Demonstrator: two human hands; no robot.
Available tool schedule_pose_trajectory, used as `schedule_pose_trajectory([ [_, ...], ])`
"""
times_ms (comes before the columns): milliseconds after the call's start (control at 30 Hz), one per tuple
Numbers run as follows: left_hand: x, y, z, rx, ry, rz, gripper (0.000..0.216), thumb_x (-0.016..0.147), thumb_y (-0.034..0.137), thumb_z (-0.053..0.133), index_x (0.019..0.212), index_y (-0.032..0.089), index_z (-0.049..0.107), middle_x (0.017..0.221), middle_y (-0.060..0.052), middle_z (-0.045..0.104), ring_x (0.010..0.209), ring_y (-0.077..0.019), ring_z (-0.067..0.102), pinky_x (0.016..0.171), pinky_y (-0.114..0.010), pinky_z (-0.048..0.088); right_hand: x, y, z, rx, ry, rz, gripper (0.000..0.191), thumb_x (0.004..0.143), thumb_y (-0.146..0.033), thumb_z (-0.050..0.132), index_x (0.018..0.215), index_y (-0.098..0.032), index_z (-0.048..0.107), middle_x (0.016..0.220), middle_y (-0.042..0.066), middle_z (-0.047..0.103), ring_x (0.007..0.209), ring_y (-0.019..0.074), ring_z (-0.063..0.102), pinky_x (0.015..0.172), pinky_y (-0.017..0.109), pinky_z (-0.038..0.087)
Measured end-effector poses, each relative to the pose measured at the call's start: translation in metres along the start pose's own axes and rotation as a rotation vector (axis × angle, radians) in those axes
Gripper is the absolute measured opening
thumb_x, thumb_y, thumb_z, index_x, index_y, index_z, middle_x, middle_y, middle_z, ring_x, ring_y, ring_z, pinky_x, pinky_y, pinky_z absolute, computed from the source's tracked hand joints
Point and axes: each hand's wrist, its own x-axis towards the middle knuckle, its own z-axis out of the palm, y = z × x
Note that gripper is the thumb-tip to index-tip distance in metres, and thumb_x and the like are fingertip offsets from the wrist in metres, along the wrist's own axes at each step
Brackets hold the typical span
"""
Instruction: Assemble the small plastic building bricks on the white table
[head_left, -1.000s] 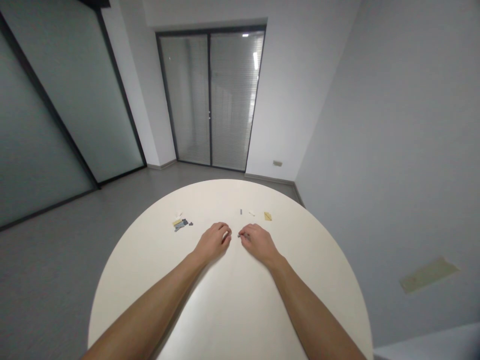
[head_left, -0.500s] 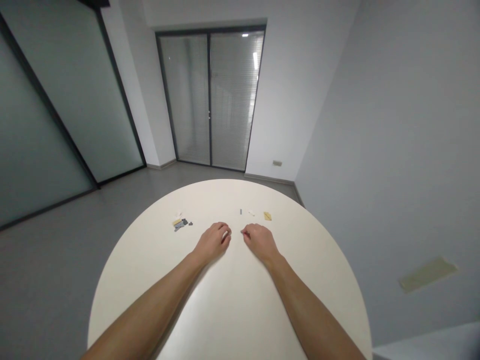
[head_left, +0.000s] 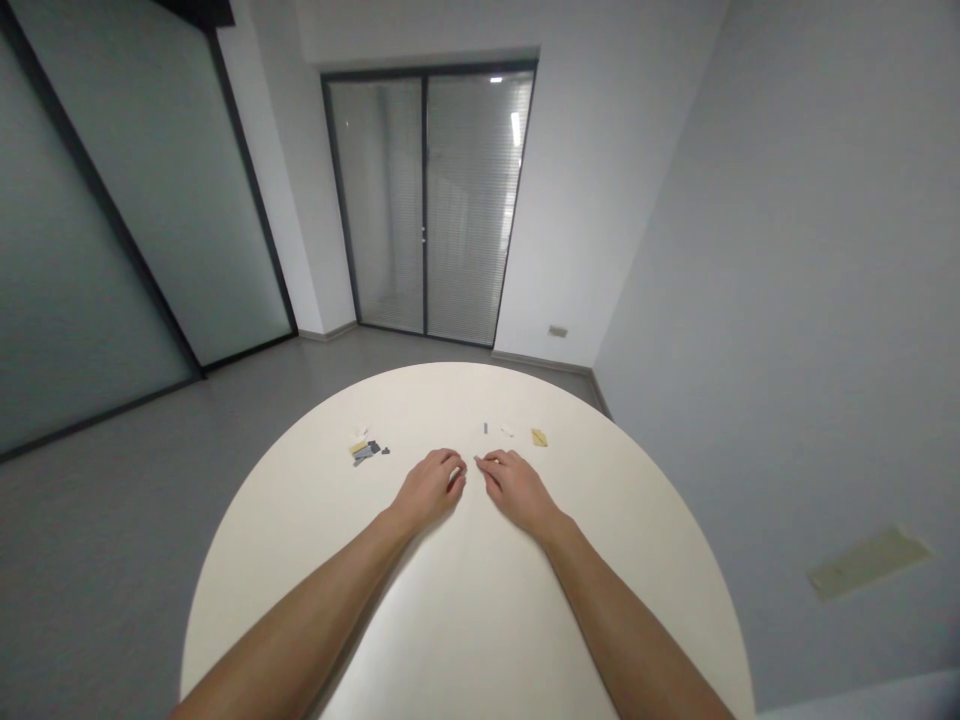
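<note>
My left hand [head_left: 431, 484] rests on the table with its fingers curled and the thumb drawn toward the index finger. Whatever lies between those fingertips is too small to make out. Just across a narrow gap, my right hand [head_left: 519, 488] has its thumb and fingers pressed together, the index fingertip pointing at the left hand. Any piece in that pinch cannot be made out. Beyond the right hand lie a small grey piece [head_left: 485, 428], a thin white piece [head_left: 507, 432] and a yellow square piece [head_left: 539, 437] with a dark diagonal line.
A small pile of grey pieces [head_left: 365, 452], with yellow among them, lies left of my hands. Beside it are a small dark piece [head_left: 385, 451] and some white bits [head_left: 362, 433]. The round white table [head_left: 465, 620] curves away toward a glass door [head_left: 427, 210].
My right hand's fingertips have moved slightly left, closer to the left hand. The small grey bit at those fingertips no longer shows. The whole view has shifted a little.
</note>
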Motion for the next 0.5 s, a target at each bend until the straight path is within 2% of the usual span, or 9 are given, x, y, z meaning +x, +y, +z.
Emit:
schedule_pose_trajectory([
  [267, -0.001, -0.001, 0.000, 0.003, -0.008, -0.010, 0.017, 0.092, 0.023, 0.051, 0.104, 0.021, 0.063, 0.115, -0.008, 0.063, 0.110, -0.0216, 0.056, 0.098, -0.035, 0.046, 0.024, -0.002, -0.001, -0.131, -0.155, 0.065, 0.038, 0.095, -0.017, 0.044, 0.130, -0.019, 0.058, 0.125, 0.010, 0.061, 0.111, 0.0218, 0.053, 0.098, 0.033, 0.039],
  [500, -0.001, 0.001, 0.000, 0.005, -0.016, -0.005, 0.016, 0.092, 0.022, 0.050, 0.102, 0.021, 0.062, 0.114, -0.007, 0.062, 0.109, -0.0211, 0.056, 0.098, -0.034, 0.045, 0.051, -0.007, 0.009, -0.184, -0.170, 0.188, 0.037, 0.089, -0.018, 0.045, 0.123, -0.017, 0.060, 0.132, 0.013, 0.054, 0.116, 0.0244, 0.052, 0.096, 0.035, 0.042],
])
